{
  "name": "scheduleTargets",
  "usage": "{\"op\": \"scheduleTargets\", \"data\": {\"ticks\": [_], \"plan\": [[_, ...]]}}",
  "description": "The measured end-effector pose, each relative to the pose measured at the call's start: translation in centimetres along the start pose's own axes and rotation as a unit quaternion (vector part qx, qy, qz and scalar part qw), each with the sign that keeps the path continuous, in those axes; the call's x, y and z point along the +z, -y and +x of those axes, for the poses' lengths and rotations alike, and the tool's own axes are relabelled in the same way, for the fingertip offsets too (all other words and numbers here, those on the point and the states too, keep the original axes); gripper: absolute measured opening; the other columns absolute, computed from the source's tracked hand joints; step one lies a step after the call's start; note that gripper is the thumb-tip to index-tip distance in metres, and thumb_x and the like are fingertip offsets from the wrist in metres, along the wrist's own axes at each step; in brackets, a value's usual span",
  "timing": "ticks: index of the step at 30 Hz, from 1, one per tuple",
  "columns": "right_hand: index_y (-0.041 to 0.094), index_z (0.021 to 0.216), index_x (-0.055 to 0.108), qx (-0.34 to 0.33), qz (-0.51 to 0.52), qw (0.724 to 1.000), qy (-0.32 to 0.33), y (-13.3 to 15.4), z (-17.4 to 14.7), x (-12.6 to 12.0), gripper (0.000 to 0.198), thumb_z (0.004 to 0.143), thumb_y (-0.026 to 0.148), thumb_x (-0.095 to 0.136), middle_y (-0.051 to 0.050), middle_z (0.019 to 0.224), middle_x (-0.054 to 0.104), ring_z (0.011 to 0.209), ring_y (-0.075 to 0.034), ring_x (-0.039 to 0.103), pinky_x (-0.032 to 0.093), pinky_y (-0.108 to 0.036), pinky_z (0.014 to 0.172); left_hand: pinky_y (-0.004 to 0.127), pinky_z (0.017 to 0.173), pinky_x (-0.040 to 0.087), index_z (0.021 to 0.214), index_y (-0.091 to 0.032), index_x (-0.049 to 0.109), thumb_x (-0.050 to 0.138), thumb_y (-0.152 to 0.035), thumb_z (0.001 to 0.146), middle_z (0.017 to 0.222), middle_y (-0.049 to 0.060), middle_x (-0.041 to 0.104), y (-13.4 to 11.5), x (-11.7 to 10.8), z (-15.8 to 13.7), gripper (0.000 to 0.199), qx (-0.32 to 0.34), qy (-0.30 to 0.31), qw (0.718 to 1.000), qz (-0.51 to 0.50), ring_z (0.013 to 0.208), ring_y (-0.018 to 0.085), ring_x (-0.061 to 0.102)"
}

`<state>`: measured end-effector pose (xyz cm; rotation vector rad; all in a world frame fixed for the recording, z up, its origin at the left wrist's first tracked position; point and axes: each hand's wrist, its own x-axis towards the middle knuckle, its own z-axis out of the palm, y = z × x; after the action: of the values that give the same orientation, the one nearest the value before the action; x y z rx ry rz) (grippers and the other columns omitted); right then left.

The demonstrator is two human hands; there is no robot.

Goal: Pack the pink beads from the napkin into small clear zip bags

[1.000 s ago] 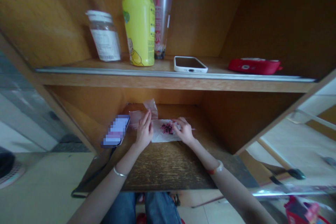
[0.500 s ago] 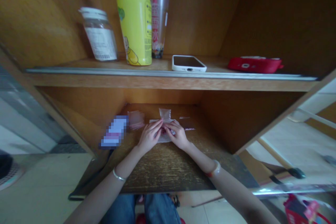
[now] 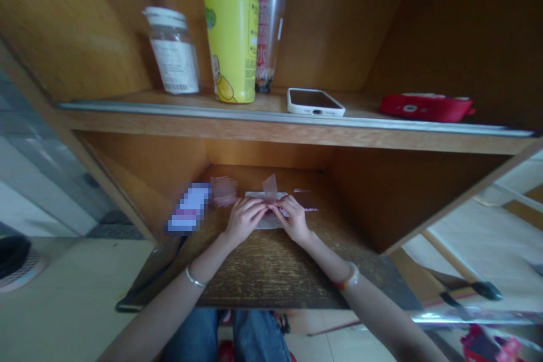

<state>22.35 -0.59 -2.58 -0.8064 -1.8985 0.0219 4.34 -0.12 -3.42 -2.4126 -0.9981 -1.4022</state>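
My left hand (image 3: 246,219) and my right hand (image 3: 294,219) meet over the wooden desk top, fingertips pinched together. Between them they grip the lower end of a small clear plastic bag (image 3: 270,186), whose other end points up and away from me. Underneath lies a whitish sheet or pouch (image 3: 268,225), with small dark red bits partly hidden by my fingers. To the left sits a stack of clear little bags (image 3: 223,190). Right of my right hand is a thin strip with reddish bits (image 3: 311,209).
A blurred-out phone (image 3: 189,209) leans at the left, with a dark cord by it. On the shelf above stand a white-lidded jar (image 3: 175,59), a yellow bottle (image 3: 232,34), a lidded cup (image 3: 271,22), a white-cased phone (image 3: 316,103) and a red case (image 3: 426,107).
The clear bag has tilted and turned between my fingers, and my fingertips have lowered slightly. The whole view has shifted a little, so the shelf items appear further right.
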Motion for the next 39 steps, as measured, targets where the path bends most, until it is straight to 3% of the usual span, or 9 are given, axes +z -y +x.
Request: {"op": "scheduleTargets", "data": {"ticks": [7,13,18,29,36,39], "plan": [[0.019,0.077,0.06,0.0,-0.011,1.0,0.003,0.4,0.1,0.1,0.014,0.087,0.028,0.057,-0.004,0.072,0.061,0.07,-0.017,0.055,0.046,-0.03,0.066,0.033,0.079,0.046,0.09,-0.018,0.062,0.047,-0.021,0.09,0.09,0.004,0.068,-0.9,-0.5,0.4,0.015,0.011,0.035,0.999,0.024,0.084,0.016,0.061],[0.019,0.09,0.059,0.018,-0.017,0.999,0.047,0.8,0.3,0.2,0.011,0.09,0.025,0.049,-0.006,0.082,0.062,0.078,-0.018,0.057,0.047,-0.031,0.072,0.033,0.083,0.043,0.095,-0.017,0.058,0.042,-0.02,0.091,0.093,0.005,0.066,-0.9,-0.5,0.4,0.016,0.014,0.068,0.997,0.046,0.089,0.017,0.059],[0.018,0.09,0.057,0.018,-0.035,0.997,0.064,1.0,0.5,0.2,0.012,0.09,0.022,0.046,-0.007,0.083,0.062,0.079,-0.018,0.057,0.047,-0.03,0.073,0.035,0.084,0.039,0.088,-0.018,0.057,0.041,-0.02,0.091,0.086,0.004,0.065,-1.1,-0.6,0.8,0.016,0.013,0.087,0.991,0.105,0.084,0.018,0.058],[0.018,0.084,0.058,0.027,-0.261,0.964,0.052,1.9,0.3,1.3,0.018,0.092,0.022,0.042,-0.006,0.079,0.064,0.077,-0.019,0.054,0.038,-0.031,0.072,0.035,0.079,0.036,0.076,-0.018,0.055,0.047,-0.019,0.086,0.072,0.003,0.062,-1.4,-0.7,0.9,0.014,-0.059,0.016,0.982,0.178,0.075,0.019,0.058],[0.02,0.078,0.059,0.042,-0.225,0.973,-0.022,1.4,0.4,0.8,0.014,0.088,0.028,0.054,-0.004,0.077,0.064,0.075,-0.017,0.055,0.04,-0.029,0.07,0.035,0.081,0.037,0.079,-0.019,0.058,0.049,-0.023,0.087,0.075,0.002,0.065,-0.9,-0.6,0.8,0.013,-0.047,-0.004,0.987,0.151,0.077,0.018,0.06],[0.021,0.079,0.063,0.025,-0.177,0.984,-0.007,1.5,0.1,0.9,0.013,0.087,0.027,0.054,-0.004,0.08,0.064,0.078,-0.017,0.057,0.044,-0.03,0.071,0.036,0.082,0.038,0.08,-0.019,0.059,0.047,-0.022,0.088,0.077,0.003,0.066,-1.0,-0.4,0.6,0.014,-0.043,0.008,0.99,0.137,0.078,0.019,0.06]]}}
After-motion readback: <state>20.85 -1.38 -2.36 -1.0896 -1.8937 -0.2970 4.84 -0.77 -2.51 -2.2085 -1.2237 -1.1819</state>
